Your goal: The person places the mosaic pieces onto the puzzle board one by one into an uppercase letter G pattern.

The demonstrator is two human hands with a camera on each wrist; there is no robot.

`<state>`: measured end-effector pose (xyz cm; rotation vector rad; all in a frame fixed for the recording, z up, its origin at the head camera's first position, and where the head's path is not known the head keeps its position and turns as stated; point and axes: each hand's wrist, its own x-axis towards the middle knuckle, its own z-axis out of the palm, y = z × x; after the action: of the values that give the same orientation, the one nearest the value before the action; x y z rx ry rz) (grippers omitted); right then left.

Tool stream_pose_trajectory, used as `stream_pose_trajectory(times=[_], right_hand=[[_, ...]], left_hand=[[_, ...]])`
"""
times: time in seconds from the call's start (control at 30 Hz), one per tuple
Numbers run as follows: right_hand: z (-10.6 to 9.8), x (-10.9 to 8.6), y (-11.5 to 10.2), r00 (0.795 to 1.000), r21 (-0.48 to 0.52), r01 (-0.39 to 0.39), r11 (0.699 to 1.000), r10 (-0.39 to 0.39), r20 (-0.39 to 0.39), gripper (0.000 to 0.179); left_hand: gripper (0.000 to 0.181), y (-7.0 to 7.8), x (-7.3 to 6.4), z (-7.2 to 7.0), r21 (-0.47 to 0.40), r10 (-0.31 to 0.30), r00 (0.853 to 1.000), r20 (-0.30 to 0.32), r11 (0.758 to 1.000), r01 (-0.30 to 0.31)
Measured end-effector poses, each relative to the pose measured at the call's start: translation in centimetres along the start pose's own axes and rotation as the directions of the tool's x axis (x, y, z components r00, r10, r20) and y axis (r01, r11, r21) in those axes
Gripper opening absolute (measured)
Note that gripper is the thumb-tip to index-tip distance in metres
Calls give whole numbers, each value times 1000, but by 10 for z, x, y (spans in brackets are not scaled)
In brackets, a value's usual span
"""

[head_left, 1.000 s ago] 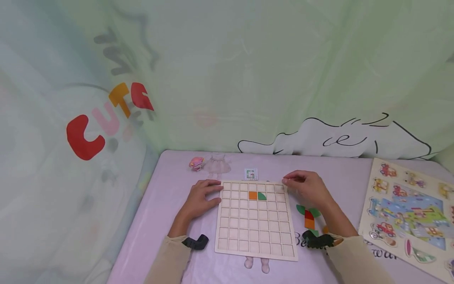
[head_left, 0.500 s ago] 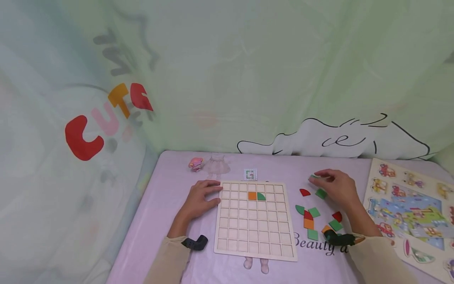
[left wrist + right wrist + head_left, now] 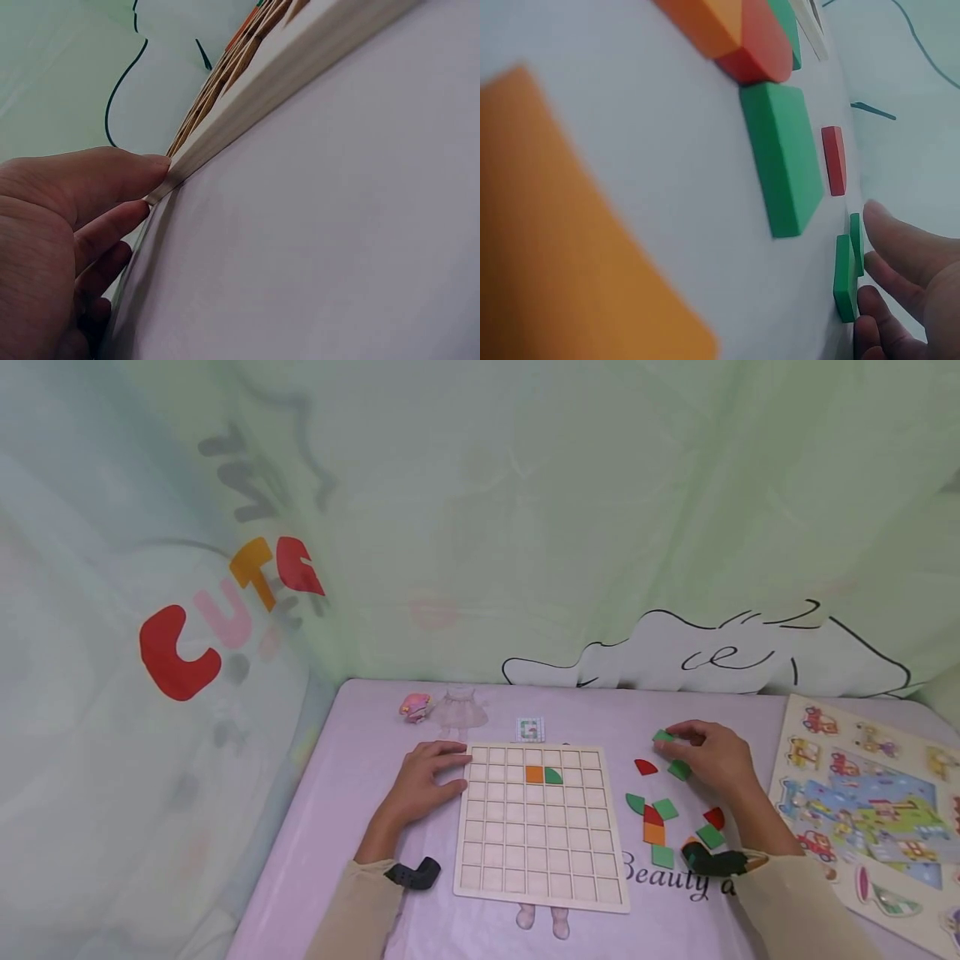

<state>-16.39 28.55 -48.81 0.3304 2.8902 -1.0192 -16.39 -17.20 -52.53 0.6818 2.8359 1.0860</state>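
Note:
A wooden grid board [image 3: 538, 843] lies on the table, with an orange square tile [image 3: 534, 774] and a green quarter-round tile [image 3: 553, 775] side by side in its upper cells. My left hand [image 3: 424, 783] rests at the board's upper left edge. In the left wrist view, its thumb [image 3: 142, 174] touches the board's side [image 3: 247, 112] close to a corner. Right of the board, my right hand [image 3: 712, 758] pinches a green square tile [image 3: 663, 736] with thumb and fingertips, low over the tabletop. Another green tile [image 3: 679, 769] lies just under that hand.
Several loose tiles lie right of the board, among them a red quarter-round tile [image 3: 646, 767] and an orange tile [image 3: 654, 833]. A small patterned card [image 3: 530, 729] and a pink figurine [image 3: 416, 707] sit behind the board. A picture puzzle [image 3: 877, 802] covers the right side.
My right hand has moved from the board's upper right corner rightward to the green square tile, uncovering loose tiles. The left hand stays at the board's edge.

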Motion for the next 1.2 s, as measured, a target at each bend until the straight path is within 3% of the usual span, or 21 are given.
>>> stream_pose_trajectory(times=[0.73, 1.2], right_hand=[[2, 2, 0, 1000, -31, 6, 1000, -6, -9, 46], [1, -1, -6, 999, -16, 41, 999, -40, 31, 50]], left_hand=[[42, -3, 0, 1, 5, 3, 1000, -1, 1000, -3], [42, -5, 2, 3, 28, 7, 1000, -13, 1000, -6]])
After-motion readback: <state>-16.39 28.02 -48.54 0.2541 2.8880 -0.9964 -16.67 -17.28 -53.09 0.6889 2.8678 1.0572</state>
